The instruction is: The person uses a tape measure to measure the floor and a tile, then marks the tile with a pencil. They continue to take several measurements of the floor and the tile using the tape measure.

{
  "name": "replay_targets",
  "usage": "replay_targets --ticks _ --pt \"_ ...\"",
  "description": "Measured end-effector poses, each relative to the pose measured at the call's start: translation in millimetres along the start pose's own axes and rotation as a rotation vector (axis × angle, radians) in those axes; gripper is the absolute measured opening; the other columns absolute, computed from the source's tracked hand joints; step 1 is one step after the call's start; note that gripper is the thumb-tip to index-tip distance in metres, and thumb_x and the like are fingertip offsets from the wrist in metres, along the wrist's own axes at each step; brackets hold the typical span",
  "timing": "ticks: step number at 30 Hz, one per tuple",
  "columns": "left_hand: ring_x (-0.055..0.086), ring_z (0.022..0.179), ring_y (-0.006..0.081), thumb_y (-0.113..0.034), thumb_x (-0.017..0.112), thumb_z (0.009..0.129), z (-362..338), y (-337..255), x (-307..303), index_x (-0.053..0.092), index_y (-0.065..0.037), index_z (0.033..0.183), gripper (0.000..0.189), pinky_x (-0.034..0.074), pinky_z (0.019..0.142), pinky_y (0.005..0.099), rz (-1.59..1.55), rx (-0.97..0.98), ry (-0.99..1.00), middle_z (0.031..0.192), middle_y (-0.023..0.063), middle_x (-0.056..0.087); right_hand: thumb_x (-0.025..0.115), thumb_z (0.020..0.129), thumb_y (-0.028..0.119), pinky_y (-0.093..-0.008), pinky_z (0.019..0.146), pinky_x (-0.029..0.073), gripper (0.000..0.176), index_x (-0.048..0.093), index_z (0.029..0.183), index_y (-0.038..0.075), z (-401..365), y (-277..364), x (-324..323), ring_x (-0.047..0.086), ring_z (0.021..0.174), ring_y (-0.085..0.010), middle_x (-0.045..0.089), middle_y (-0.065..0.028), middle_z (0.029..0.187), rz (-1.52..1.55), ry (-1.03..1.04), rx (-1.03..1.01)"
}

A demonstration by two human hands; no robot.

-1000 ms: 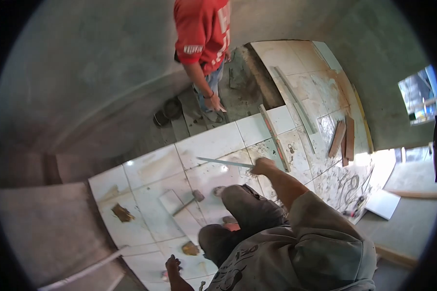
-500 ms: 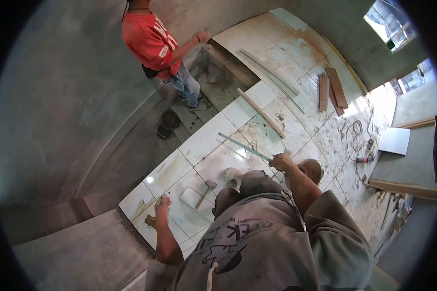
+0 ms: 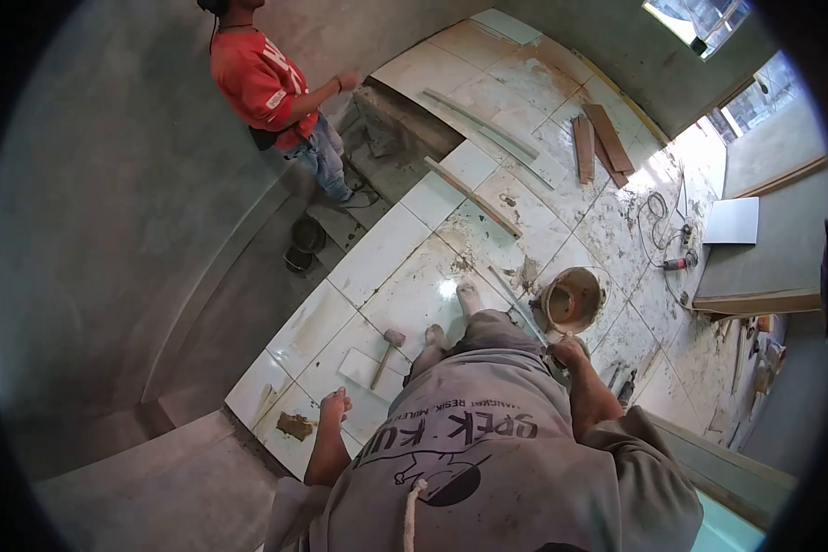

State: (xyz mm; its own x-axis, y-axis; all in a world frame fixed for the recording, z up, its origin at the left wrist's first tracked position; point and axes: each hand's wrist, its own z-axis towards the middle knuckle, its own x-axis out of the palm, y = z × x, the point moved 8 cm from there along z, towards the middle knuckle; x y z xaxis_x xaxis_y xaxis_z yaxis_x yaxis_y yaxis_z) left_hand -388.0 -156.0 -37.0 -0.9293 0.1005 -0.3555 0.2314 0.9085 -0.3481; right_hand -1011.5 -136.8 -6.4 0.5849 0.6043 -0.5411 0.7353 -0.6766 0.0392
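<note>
My right hand is closed around the near end of a thin, straight metal bar, which slants forward over the tiled floor. Just beyond that hand is a mud-stained bucket with a brown inside. My left hand hangs over the tiles at left, fingers loosely bent, holding nothing. Close to it, a mallet rests across a loose white tile. A brown patch of mortar lies to the left of that hand.
A person in a red shirt stands in the sunken area beyond the floor's edge, near dark buckets. Wooden strips, brown boards and a corded power tool lie on the dirty white tiles. My bare feet are below me.
My right hand has moved nearer my body with the metal bar, uncovering the bucket. My left hand has shifted right, and the whole view has turned slightly.
</note>
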Motion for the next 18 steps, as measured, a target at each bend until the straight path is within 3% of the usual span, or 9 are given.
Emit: replay_targets --ticks 3,7,9,10,11,12,13,16,18 --pt "0.059 0.066 0.0113 -0.041 0.052 0.088 10.5 -3.1 -3.7 0.059 -0.009 0.093 0.033 0.037 0.047 0.0262 -0.019 -0.022 -0.024 0.078 0.0008 0.061 0.050 0.075 0.030 -0.0382 0.075 0.047 0.031 0.066 0.087 0.007 -7.7 -6.6 -2.9 0.064 0.084 -0.0269 0.066 -0.0132 0.086 0.065 -0.086 -0.052" --pt "0.059 0.068 0.0122 -0.041 0.050 0.088 18.1 -41.0 13.1 0.059 -0.007 0.099 0.036 0.038 0.048 0.0272 -0.036 0.127 -0.019 0.082 0.0026 0.062 0.053 0.074 0.027 -0.0375 0.077 0.048 0.028 0.066 0.091 0.010 18.1 -19.2 -4.9 0.064 0.086 -0.0263 0.066 -0.0128 0.089 -0.005 -0.062 -0.170" --pt "0.060 0.069 0.0124 -0.040 0.050 0.088 15.8 -57.3 24.7 0.059 -0.006 0.101 0.038 0.038 0.048 0.0274 -0.069 0.170 -0.014 0.084 0.0032 0.062 0.055 0.074 0.025 -0.0364 0.078 0.048 0.026 0.067 0.091 0.011 0.5 -10.3 -30.8 0.062 0.090 -0.0268 0.066 -0.0131 0.092 0.325 -0.078 -0.103" --pt "0.060 0.079 0.0138 -0.042 0.049 0.089 13.3 -63.5 34.2 0.056 -0.008 0.108 0.039 0.040 0.058 0.0304 -0.052 0.164 0.037 0.093 0.0034 0.062 0.055 0.074 0.025 -0.0364 0.078 0.048 0.026 0.067 0.091 0.011 10.8 -19.7 -32.0 0.062 0.090 -0.0268 0.066 -0.0131 0.092 0.319 -0.075 -0.096" --pt "0.059 0.089 0.0153 -0.044 0.048 0.089 11.0 -66.9 43.7 0.053 -0.010 0.114 0.042 0.042 0.069 0.0335 -0.035 0.159 0.086 0.101 0.0036 0.062 0.054 0.074 0.026 -0.0361 0.079 0.047 0.026 0.068 0.091 0.011 23.2 -9.5 -38.8 0.062 0.090 -0.0268 0.066 -0.0131 0.091 0.089 -0.170 -0.405" --pt "0.059 0.089 0.0153 -0.044 0.048 0.089 9.9 -67.3 50.5 0.053 -0.010 0.114 0.042 0.042 0.069 0.0335 -0.035 0.154 0.088 0.101 0.0036 0.062 0.054 0.074 0.026 -0.0358 0.079 0.047 0.027 0.068 0.091 0.011 22.3 3.8 -41.0 0.061 0.090 -0.0267 0.066 -0.0131 0.091 -0.146 -0.260 -0.712" --pt "0.059 0.089 0.0152 -0.045 0.049 0.089 8.5 -68.0 58.0 0.053 -0.010 0.114 0.043 0.041 0.069 0.0331 -0.026 0.165 0.094 0.102 0.0036 0.062 0.054 0.074 0.026 -0.0356 0.080 0.047 0.028 0.067 0.092 0.010 16.1 1.6 -52.3 0.061 0.089 -0.0282 0.065 -0.0132 0.093 0.047 -0.154 -0.513" --pt "0.059 0.089 0.0150 -0.045 0.051 0.087 11.9 -64.5 75.0 0.052 -0.010 0.115 0.045 0.041 0.069 0.0319 -0.049 0.189 0.106 0.103 0.0035 0.061 0.056 0.073 0.027 -0.0357 0.081 0.046 0.030 0.067 0.094 0.009 -31.7 33.1 -91.3 0.060 0.090 -0.0291 0.065 -0.0131 0.096 0.094 -0.069 -0.357" --pt "0.059 0.090 0.0148 -0.045 0.053 0.087 8.4 -63.4 83.5 0.052 -0.010 0.117 0.046 0.041 0.068 0.0312 -0.080 0.198 0.110 0.104 0.0034 0.061 0.057 0.071 0.026 -0.0359 0.080 0.046 0.031 0.067 0.095 0.009 -47.1 48.9 -105.3 0.060 0.090 -0.0298 0.065 -0.0142 0.094 0.092 -0.042 -0.443"
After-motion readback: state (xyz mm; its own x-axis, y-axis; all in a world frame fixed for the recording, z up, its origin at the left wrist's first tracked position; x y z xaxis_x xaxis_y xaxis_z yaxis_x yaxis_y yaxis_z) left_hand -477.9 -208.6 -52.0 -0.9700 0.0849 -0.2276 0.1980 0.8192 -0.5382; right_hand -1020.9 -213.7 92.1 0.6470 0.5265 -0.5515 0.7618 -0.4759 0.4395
